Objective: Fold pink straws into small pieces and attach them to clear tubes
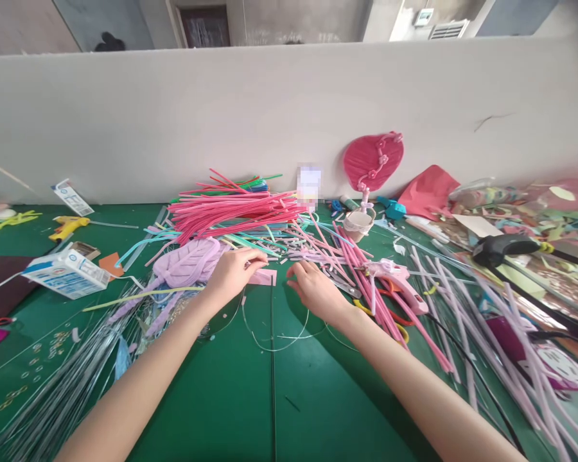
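Note:
My left hand (236, 271) is closed in a pinch; whatever lies between the fingertips is too small to make out. Just under it sits a pink paper strip (263, 277). My right hand (315, 289) is a short way to the right, fingers curled together, their tips partly hidden. A thin dark stem wire (272, 366) stretches from near the strip toward me. Fine clear line (274, 350) loops on the table below both hands. Beside the left hand lies a lilac leaf shape made of pipe cleaners (187, 263). Scissors (341, 287) lie by the right hand.
Pink pipe cleaners (241, 212) are heaped behind the hands. A pink glue gun (399, 282) rests at the right, a yellow one (69, 226) at the left. Bare wires (72, 385) fan out front left. A cup (359, 223) holds a pink leaf-shaped piece (366, 160) against the partition.

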`<state>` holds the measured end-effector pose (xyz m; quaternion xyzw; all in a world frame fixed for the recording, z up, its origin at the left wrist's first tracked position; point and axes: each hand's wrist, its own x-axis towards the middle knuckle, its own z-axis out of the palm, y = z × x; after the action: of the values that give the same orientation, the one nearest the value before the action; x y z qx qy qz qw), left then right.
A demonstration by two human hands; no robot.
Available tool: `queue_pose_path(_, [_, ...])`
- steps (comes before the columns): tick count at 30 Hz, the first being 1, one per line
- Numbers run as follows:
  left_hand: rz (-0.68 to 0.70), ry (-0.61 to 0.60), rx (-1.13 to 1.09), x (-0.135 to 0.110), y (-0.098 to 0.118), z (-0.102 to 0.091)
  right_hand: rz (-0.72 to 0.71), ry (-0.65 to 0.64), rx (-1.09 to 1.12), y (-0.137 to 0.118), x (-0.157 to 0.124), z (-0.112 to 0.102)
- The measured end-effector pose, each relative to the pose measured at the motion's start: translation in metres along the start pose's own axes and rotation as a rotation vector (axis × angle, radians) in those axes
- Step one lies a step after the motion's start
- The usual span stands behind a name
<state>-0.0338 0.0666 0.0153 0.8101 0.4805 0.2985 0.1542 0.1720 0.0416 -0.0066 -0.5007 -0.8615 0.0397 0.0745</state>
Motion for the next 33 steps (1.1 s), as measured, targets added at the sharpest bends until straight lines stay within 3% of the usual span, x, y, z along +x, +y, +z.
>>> queue_pose_path(5, [-0.039,0.085,-0.335,0.003,0.009,-0.012,-0.017,-0.086,-0.031,-0.008,0.010,0.005])
queue_pose_path(9, [-0.058,0.148,-0.543,0.005,0.010,-0.011,-0.071,-0.051,0.025,-0.005,0.010,-0.006])
queue_pose_path(12, [-0.029,0.283,-0.652,0.010,0.014,-0.015,-0.136,0.063,0.119,0.002,0.004,-0.031])
queue_pose_path(15, [-0.009,0.425,-0.812,0.017,0.026,-0.023,-0.259,0.291,0.251,0.007,-0.005,-0.063])
queue_pose_path(19, [0.049,0.462,-0.951,0.024,0.048,-0.035,-0.362,0.427,0.128,0.007,-0.017,-0.102])
queue_pose_path(24, [0.117,0.458,-0.994,0.026,0.069,-0.043,-0.374,0.628,0.082,0.004,-0.026,-0.135])
queue_pose_path(28, [0.086,0.373,-0.934,0.023,0.085,-0.038,-0.384,0.707,0.370,-0.005,-0.018,-0.139])
queue_pose_path(33, [0.002,0.389,-0.941,0.018,0.100,-0.030,-0.300,0.724,0.744,-0.021,0.001,-0.120])
